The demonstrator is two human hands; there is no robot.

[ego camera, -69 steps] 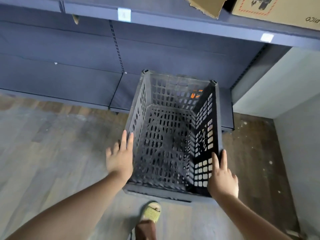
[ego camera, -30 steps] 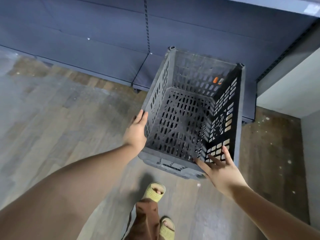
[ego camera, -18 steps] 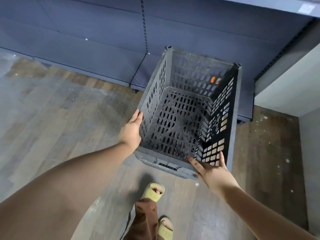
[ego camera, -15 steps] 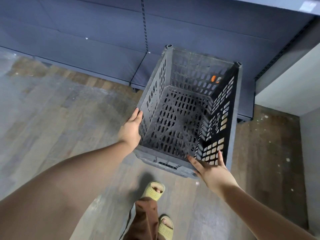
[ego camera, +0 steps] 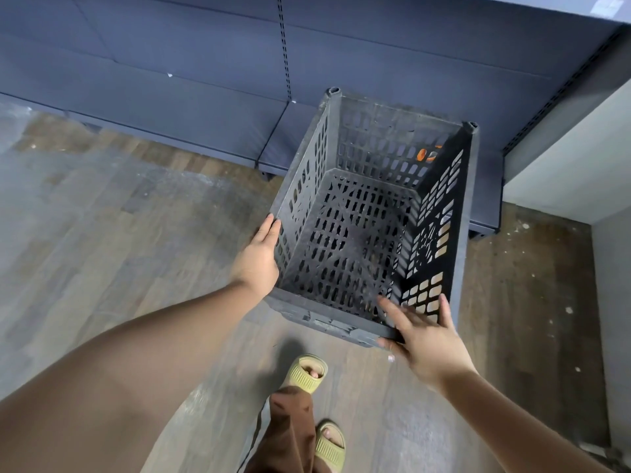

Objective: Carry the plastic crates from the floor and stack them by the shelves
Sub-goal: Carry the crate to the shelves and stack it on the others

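**A:** ok so your left hand (ego camera: pixel 257 257) is lying flat against the outside of the crate (ego camera: pixel 368 213), on its left wall. Fingers straight and close together, tips pointing up along the wall toward the rim, palm pressing on the plastic. Nothing curled round anything there.

**B:** And your right hand (ego camera: pixel 428 339) is sitting at the near right corner. Fingers spread and mostly straight, reaching over the near rim and lying against the right wall, thumb stretching along the outside of the near edge. It's touching the corner, not really gripping it. A bit blurry though, so I can't tell how firmly it's pressing.

**A:** Where's the crate itself sitting?

**B:** It's standing upright with the open top facing you, nothing lying on its bottom. The far end is reaching over the low base of the dark blue shelves (ego camera: pixel 205 97), the near end is hanging over the wooden floor (ego camera: pixel 102 233). Can't tell whether it's resting on the base or whether you're holding it up between your palms.

**A:** There's something orange (ego camera: pixel 426 154) showing through the slots in the far wall, too small to say what.

**B:** Your feet are standing just behind the crate, in yellow-green slides (ego camera: pixel 305 372), with a brown trouser leg (ego camera: pixel 290 428) showing. A pale wall (ego camera: pixel 563 158) is standing right of the shelves.
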